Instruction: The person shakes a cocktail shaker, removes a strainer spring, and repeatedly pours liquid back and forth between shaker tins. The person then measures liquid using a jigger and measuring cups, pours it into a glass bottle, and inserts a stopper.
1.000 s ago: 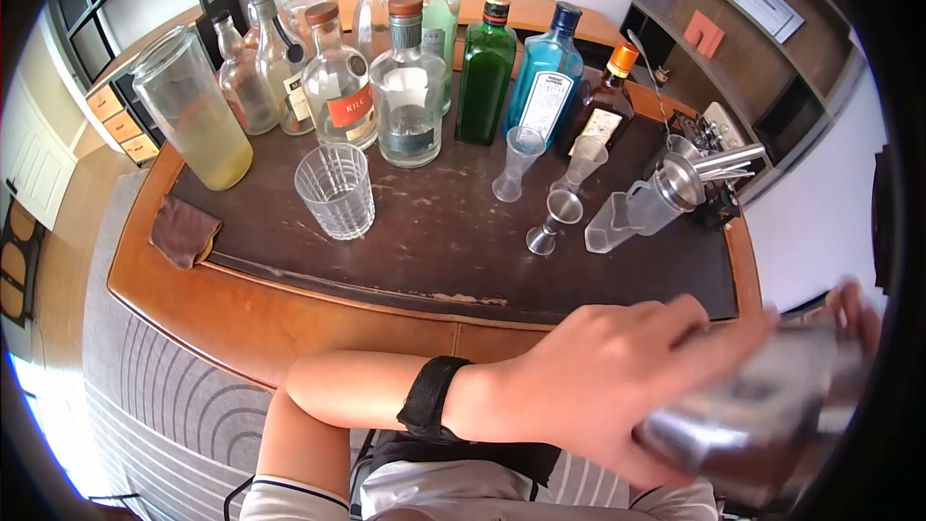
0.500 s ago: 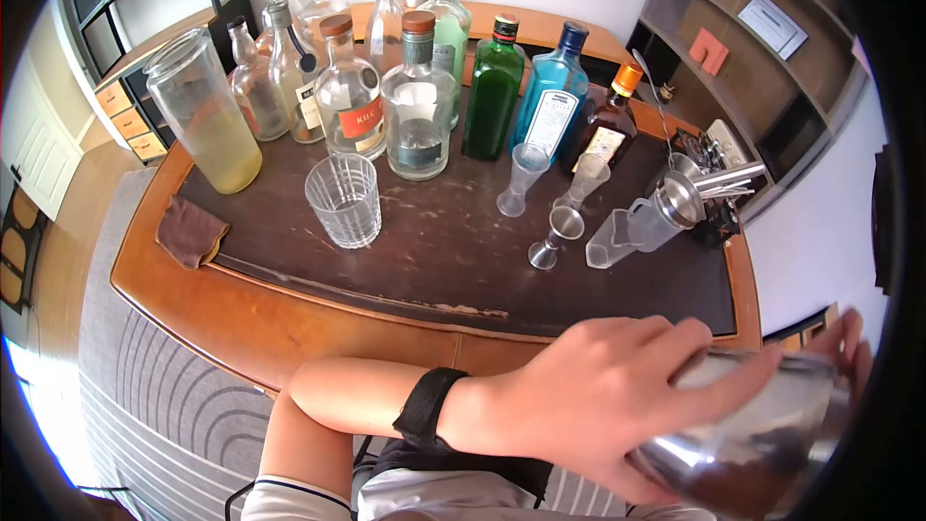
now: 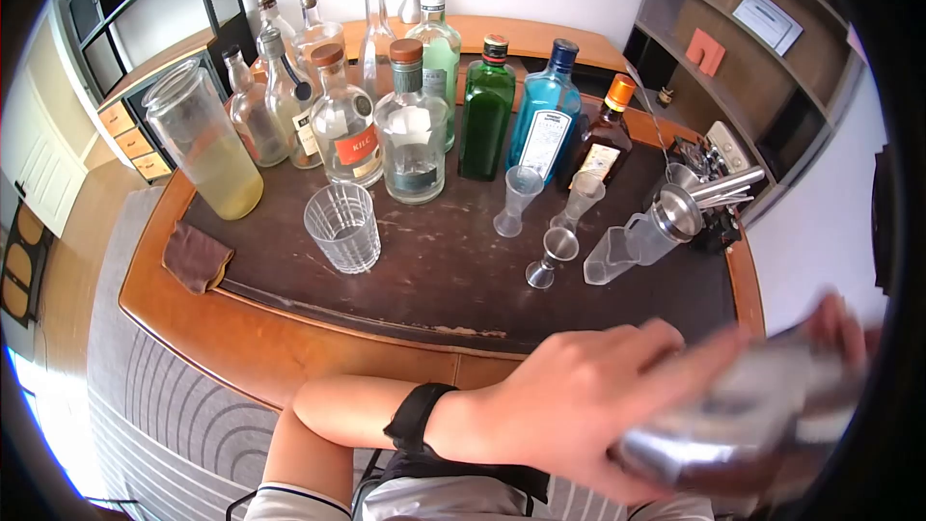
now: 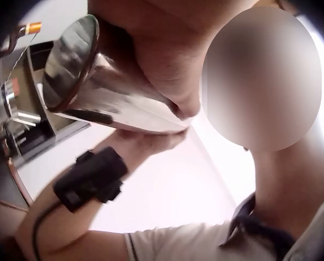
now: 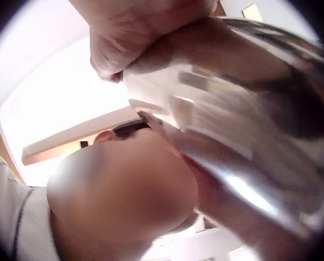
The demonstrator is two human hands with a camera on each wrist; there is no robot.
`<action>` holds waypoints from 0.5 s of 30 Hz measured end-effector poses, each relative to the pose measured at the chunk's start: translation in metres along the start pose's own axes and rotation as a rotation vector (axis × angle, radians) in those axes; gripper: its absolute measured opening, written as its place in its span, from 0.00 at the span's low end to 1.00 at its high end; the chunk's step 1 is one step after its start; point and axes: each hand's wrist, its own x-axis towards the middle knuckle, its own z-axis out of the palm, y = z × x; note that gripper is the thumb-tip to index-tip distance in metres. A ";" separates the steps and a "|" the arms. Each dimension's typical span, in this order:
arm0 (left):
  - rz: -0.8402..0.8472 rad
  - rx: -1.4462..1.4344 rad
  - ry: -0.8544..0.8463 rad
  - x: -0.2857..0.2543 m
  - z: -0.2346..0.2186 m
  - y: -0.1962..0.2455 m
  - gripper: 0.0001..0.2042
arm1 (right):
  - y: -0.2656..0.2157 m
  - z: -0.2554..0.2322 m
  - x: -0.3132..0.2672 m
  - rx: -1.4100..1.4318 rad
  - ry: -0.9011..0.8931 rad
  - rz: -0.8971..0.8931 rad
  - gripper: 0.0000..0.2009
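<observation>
A shiny metal cocktail shaker lies tilted on its side between both hands at the lower right of the head view, blurred by motion. My left hand, with a black band at its wrist, grips the near end, fingers spread over the metal. At the far end my right hand holds on, mostly hidden behind the shaker. The left wrist view shows the shaker's round end and the right hand's fingers under its side. From the right wrist, the right hand wraps over the bright metal wall.
On the dark tabletop stand a cut-glass tumbler, a pitcher of yellowish liquid and a row of bottles, among them a green bottle. Jiggers and a strainer are at the right. A folded brown cloth lies left.
Both hands and the shaker have shifted slightly left in the head view, the shaker blurring again with the motion. The head view has tilted, so the tabletop and bottles sit lower.
</observation>
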 end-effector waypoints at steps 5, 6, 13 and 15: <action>-0.016 -0.068 -0.021 -0.002 0.005 -0.010 0.54 | 0.020 0.031 -0.008 -0.043 0.062 -0.068 0.16; -0.119 -0.112 0.077 0.001 0.010 -0.008 0.53 | 0.021 0.032 -0.010 -0.055 0.071 -0.088 0.15; 0.112 -0.041 -0.001 -0.001 0.010 -0.015 0.52 | -0.032 -0.262 -0.106 -0.092 0.184 -0.228 0.13; -0.129 -0.132 0.039 0.001 0.012 -0.007 0.53 | -0.053 -0.350 -0.138 -0.104 0.203 -0.253 0.14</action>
